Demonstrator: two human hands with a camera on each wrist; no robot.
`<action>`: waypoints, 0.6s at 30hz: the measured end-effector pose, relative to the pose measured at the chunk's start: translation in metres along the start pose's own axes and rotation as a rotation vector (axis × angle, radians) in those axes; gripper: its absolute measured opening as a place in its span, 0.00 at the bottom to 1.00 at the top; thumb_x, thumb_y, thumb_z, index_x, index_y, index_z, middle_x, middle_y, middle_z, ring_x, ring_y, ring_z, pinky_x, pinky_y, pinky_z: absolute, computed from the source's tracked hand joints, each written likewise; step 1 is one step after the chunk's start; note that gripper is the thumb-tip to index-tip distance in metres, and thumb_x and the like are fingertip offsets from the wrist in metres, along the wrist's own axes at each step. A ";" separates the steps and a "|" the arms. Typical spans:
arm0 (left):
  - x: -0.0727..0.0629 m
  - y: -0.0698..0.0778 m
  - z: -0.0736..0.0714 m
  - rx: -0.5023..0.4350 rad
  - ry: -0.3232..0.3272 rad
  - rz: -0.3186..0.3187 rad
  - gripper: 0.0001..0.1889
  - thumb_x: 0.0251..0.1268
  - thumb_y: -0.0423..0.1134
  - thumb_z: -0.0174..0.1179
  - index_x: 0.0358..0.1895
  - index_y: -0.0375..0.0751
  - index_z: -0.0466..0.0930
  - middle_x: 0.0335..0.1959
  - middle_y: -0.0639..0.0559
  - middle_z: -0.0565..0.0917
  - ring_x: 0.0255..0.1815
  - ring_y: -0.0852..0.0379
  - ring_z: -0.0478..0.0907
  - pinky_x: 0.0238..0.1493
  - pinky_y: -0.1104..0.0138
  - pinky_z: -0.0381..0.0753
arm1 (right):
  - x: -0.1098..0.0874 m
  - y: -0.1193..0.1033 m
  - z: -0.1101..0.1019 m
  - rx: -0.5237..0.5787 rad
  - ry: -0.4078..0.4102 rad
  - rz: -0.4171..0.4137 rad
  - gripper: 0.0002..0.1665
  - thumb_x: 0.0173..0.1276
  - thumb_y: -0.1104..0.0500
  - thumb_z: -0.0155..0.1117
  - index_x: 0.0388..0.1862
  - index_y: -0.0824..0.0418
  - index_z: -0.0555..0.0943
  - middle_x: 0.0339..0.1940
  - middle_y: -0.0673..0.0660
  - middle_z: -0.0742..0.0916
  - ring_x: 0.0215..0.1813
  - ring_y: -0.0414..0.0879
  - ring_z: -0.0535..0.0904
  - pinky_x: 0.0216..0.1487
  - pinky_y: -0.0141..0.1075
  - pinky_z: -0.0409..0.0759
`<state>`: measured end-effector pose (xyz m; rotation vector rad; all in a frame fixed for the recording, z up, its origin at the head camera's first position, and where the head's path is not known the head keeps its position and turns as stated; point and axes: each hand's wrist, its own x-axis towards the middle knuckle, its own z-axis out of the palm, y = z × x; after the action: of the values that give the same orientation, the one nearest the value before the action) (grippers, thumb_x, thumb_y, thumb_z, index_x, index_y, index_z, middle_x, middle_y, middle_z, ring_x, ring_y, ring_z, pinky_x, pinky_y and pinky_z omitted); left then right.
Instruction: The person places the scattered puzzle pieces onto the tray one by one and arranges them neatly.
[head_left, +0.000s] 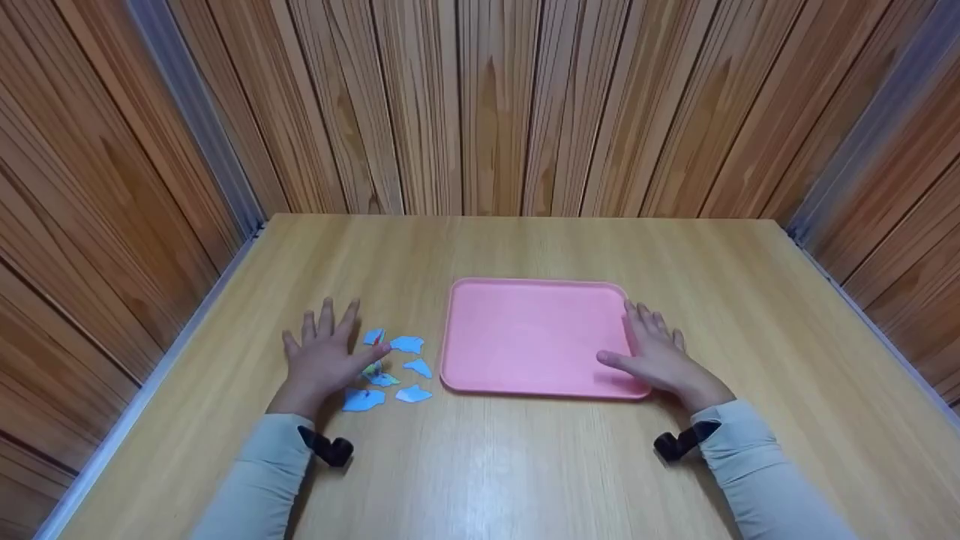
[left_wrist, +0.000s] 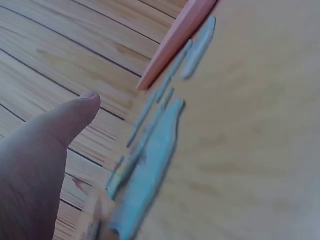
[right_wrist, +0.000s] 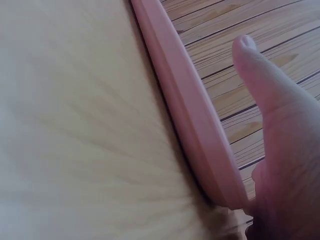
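Several flat blue pieces with ragged edges lie on the wooden table, among them a larger blue piece [head_left: 364, 400] and a blue piece [head_left: 407, 344] toward the tray. Beside them my left hand [head_left: 322, 364] is spread, its thumb reaching over part of the group and hiding some of it. A pink rectangular tray [head_left: 536, 337] lies flat to the right of the pieces. At the tray's right end is my right hand [head_left: 660, 356], fingers extended along the edge and thumb over the tray's surface; whether it touches the tray I cannot tell. Neither hand holds anything.
The light wooden table [head_left: 495, 465] runs back to a wood-panelled wall [head_left: 495, 112]. More panelling with grey metal edging stands at the left and right. A small black camera [head_left: 341, 451] is strapped to the left wrist and another camera [head_left: 666, 448] to the right.
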<state>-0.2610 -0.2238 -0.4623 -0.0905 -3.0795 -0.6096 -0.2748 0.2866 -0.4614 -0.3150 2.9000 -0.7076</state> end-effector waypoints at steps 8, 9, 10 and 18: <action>-0.004 -0.024 0.004 0.022 0.015 0.031 0.55 0.60 0.79 0.47 0.83 0.51 0.44 0.81 0.32 0.44 0.78 0.24 0.39 0.67 0.26 0.31 | -0.001 0.004 0.007 -0.041 0.033 -0.017 0.71 0.64 0.24 0.57 0.81 0.71 0.38 0.82 0.72 0.43 0.80 0.71 0.32 0.71 0.68 0.24; -0.005 -0.028 0.003 0.016 0.017 0.038 0.55 0.60 0.79 0.48 0.83 0.51 0.45 0.81 0.32 0.45 0.78 0.24 0.40 0.67 0.26 0.31 | -0.001 0.005 0.007 -0.041 0.037 -0.020 0.71 0.64 0.24 0.57 0.81 0.71 0.38 0.82 0.72 0.43 0.80 0.71 0.32 0.71 0.68 0.24; -0.006 -0.031 0.003 0.010 0.018 0.045 0.55 0.60 0.79 0.49 0.83 0.51 0.45 0.81 0.32 0.46 0.78 0.24 0.41 0.67 0.26 0.32 | -0.001 0.006 0.008 -0.037 0.043 -0.025 0.71 0.64 0.24 0.58 0.81 0.71 0.38 0.82 0.72 0.43 0.80 0.71 0.32 0.71 0.68 0.24; -0.015 -0.055 0.000 -0.041 0.081 0.092 0.48 0.61 0.70 0.58 0.79 0.46 0.58 0.78 0.34 0.57 0.77 0.30 0.49 0.70 0.31 0.37 | -0.003 0.009 0.010 -0.030 0.081 -0.062 0.70 0.65 0.26 0.58 0.80 0.73 0.38 0.81 0.73 0.46 0.80 0.71 0.34 0.73 0.66 0.26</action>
<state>-0.2496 -0.2758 -0.4833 -0.2005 -2.9664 -0.6553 -0.2718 0.2902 -0.4741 -0.3904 2.9916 -0.7027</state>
